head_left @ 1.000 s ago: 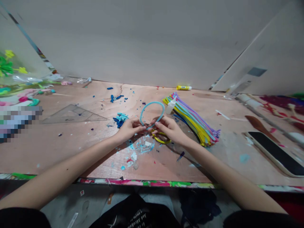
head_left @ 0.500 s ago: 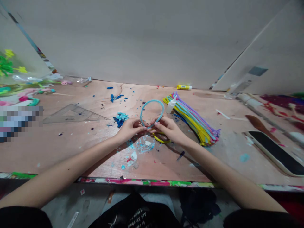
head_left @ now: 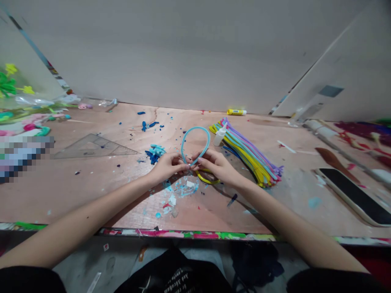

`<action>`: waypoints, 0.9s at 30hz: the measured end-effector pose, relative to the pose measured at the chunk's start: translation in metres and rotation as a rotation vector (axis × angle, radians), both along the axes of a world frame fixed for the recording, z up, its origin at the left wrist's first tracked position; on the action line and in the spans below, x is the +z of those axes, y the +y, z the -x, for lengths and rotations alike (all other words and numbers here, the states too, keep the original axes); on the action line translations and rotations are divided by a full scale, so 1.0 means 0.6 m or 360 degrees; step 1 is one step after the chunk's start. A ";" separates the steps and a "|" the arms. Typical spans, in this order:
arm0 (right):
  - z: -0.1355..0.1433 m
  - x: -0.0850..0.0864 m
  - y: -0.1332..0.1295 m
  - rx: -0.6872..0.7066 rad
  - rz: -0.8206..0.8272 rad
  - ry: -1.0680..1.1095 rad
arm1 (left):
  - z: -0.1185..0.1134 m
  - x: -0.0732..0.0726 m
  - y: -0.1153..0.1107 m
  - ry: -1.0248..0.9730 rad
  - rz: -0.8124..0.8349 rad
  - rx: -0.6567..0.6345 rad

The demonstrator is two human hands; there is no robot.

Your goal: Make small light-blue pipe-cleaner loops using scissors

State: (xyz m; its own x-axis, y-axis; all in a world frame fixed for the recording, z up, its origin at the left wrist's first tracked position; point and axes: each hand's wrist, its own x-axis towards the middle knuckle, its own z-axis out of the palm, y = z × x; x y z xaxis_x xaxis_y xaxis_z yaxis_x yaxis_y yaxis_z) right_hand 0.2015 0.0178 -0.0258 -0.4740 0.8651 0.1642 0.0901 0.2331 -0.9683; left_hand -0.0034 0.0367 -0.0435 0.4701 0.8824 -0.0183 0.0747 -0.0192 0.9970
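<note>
While hands [head_left: 167,167] pinch, light-blue loop [head_left: 208,140] upright

Black shirt [head_left: 159,273], white printed lettering [head_left: 182,280]

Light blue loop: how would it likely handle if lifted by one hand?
The light blue loop arches above the left hand and right hand without sagging, so it probably keeps its curve. Being thin, it is likely light and easily bent. Gripped only low down, it might tip.
</note>
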 end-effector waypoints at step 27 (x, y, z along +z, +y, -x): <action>-0.057 0.025 0.019 -0.0515 -0.0409 -0.1209 | 0.002 -0.005 0.008 -0.0016 -0.0459 0.0715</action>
State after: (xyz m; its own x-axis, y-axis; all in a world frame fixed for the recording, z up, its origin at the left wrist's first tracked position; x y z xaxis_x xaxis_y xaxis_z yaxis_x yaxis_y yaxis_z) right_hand 0.2358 0.0294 -0.0108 -0.2715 0.9560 0.1115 0.7914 0.2876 -0.5394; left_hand -0.0048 0.0416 -0.0467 0.0435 0.9653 0.2574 0.1290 -0.2609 0.9567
